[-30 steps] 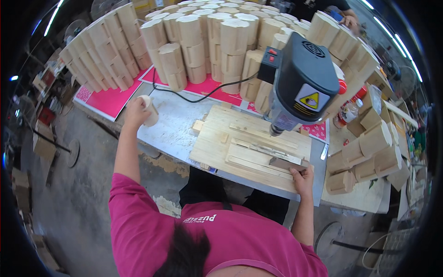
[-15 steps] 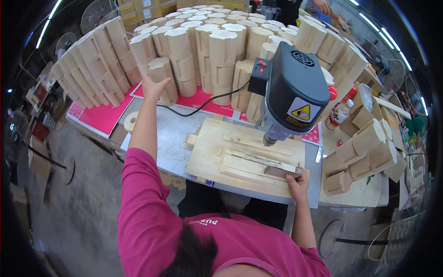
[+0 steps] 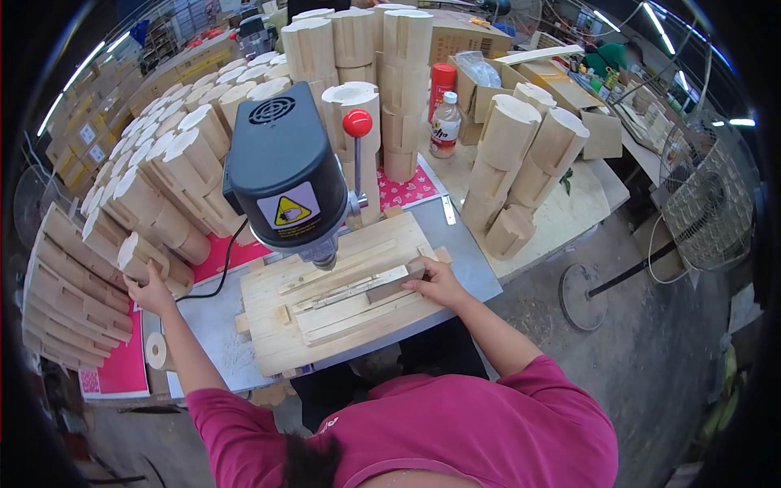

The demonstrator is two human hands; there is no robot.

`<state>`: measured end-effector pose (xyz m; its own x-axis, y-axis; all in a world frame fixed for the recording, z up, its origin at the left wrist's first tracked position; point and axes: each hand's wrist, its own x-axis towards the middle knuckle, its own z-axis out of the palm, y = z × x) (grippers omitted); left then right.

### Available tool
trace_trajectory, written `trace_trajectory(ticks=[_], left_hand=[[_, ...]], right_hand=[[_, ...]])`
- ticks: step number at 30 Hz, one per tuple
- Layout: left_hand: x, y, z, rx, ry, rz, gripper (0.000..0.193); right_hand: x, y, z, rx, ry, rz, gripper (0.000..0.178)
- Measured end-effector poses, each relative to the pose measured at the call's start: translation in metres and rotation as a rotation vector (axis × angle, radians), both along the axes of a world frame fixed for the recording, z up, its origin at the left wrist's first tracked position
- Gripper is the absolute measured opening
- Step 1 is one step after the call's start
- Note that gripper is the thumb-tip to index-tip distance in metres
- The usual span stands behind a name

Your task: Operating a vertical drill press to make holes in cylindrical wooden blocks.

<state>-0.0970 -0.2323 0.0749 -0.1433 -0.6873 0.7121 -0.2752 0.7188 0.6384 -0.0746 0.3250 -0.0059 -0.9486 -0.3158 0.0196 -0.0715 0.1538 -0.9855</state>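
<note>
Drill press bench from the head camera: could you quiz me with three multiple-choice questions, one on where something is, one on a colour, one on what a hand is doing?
1. Where does the small wooden block lie?
A. On the wooden jig under the drill press
B. On the floor by the fan
C. On top of the motor housing

2. What colour is the knob on the drill press lever?
A. Green
B. Red
C. White

3. What is the left hand doing?
A. Pressing the motor housing
B. Hanging free at the person's side
C. Touching a notched wooden piece in the stack

Answers:
1. A: the block rests on the wooden jig, with the right hand against it.
2. B: the ball on the lever is bright red.
3. C: the fingers rest on a stacked notched wooden piece at the left.
</note>
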Motion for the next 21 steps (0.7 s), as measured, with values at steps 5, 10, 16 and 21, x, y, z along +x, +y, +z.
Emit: trace_trajectory(ticks=[5,10,16,21], left_hand=[[0.075,0.053,0.025,0.209,0.204,-0.674,0.046],[0.109,0.147,0.074,0.490,-0.425,-1.241,0.040],[0.096,0.186,0.049,0.522,-0.942,-1.425,0.045],[0.081,0.195,0.040,0.568,-1.110,-1.451,0.046]], right_hand=[[-0.003,-0.004,0.001,-0.160,0.045,0.037,0.029],[-0.004,0.014,0.007,-0.074,-0.048,0.056,0.032],[-0.009,0.014,0.008,-0.196,0.002,0.208,0.034],[-0.010,0.014,0.009,-0.150,-0.033,0.223,0.033]])
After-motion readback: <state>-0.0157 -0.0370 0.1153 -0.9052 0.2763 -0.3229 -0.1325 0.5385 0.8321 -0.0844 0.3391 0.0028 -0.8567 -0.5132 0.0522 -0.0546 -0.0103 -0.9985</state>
